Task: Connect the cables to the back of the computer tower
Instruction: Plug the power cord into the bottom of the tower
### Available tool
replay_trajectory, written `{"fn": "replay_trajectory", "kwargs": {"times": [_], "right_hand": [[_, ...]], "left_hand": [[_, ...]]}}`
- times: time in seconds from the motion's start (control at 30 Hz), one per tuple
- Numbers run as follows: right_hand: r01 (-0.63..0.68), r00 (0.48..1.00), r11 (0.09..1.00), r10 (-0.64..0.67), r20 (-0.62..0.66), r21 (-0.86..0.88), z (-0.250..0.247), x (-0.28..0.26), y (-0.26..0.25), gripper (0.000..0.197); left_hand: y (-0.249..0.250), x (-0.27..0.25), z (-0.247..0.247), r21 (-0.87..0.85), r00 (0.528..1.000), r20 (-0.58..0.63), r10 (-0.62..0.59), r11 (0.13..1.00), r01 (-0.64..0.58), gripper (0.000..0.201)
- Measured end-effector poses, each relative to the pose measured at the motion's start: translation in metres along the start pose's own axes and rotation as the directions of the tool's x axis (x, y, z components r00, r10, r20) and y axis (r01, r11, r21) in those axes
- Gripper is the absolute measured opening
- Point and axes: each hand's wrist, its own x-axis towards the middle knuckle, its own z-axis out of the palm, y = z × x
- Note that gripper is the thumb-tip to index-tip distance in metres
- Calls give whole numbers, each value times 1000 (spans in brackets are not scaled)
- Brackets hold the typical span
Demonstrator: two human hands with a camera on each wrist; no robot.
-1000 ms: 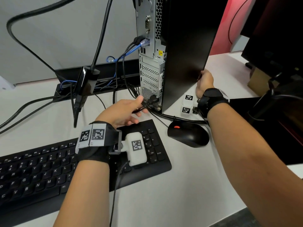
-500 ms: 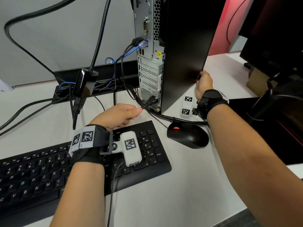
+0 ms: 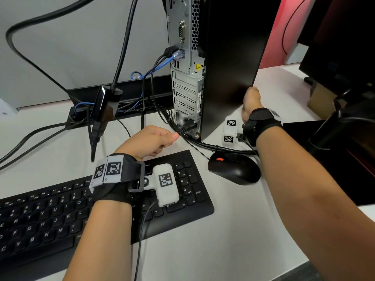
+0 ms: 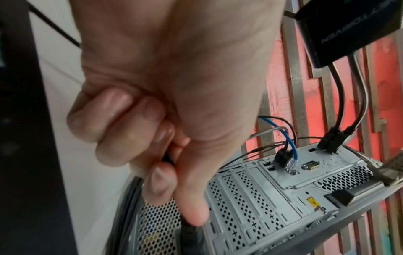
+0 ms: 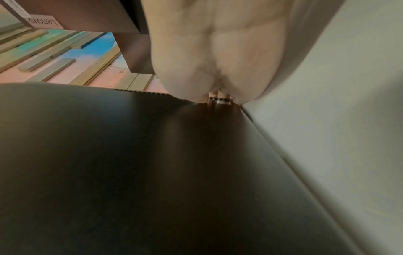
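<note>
The left hand (image 3: 149, 141) pinches the black power cable (image 3: 183, 128) just behind its plug at the bottom of the computer tower (image 3: 189, 78), centre frame; push straight in, I judge, while the right hand (image 3: 250, 103), fingers hidden behind the case so I cannot tell their grip, braces the front edge. The white tabletop (image 3: 233, 230) carries a keyboard (image 3: 50, 220) lower left and a mouse (image 3: 234, 169); a red wall (image 3: 273, 37) shows upper right.
</note>
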Motion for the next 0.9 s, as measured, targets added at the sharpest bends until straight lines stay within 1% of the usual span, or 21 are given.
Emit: {"fn": "replay_trajectory", "kwargs": {"times": [0.1, 0.23, 0.47, 0.57, 0.63, 0.7, 0.8, 0.9], "right_hand": [[-17, 1000, 999, 17, 0, -28, 0, -1, 3, 44], [-24, 1000, 1000, 24, -15, -8, 2, -5, 2, 45], [-12, 999, 998, 10, 31, 55, -2, 1, 7, 50], [-85, 996, 989, 86, 2, 124, -3, -5, 2, 42], [-122, 992, 980, 122, 5, 160, -4, -9, -2, 40], [-132, 991, 982, 134, -7, 138, -5, -12, -6, 39], [-186, 981, 975, 191, -36, 121, -8, -10, -11, 37], [-158, 985, 982, 163, -47, 101, -12, -13, -12, 33]], "left_hand": [[1, 0, 1, 21, 1000, -15, 1, 1000, -1, 49], [-1, 0, 1, 63, 1000, 2, -13, 998, 12, 50], [-1, 0, 0, -5, 999, -17, 38, 999, -38, 47], [-3, 1, 0, 1, 999, -21, 44, 999, -44, 47], [-3, 2, 0, -2, 999, -24, 46, 999, -46, 48], [-3, 1, 0, -2, 999, -22, 47, 999, -47, 49], [-4, 0, 0, -13, 998, -30, 48, 999, -48, 48], [-5, 0, 0, -56, 998, -46, 43, 997, -45, 46]]}}
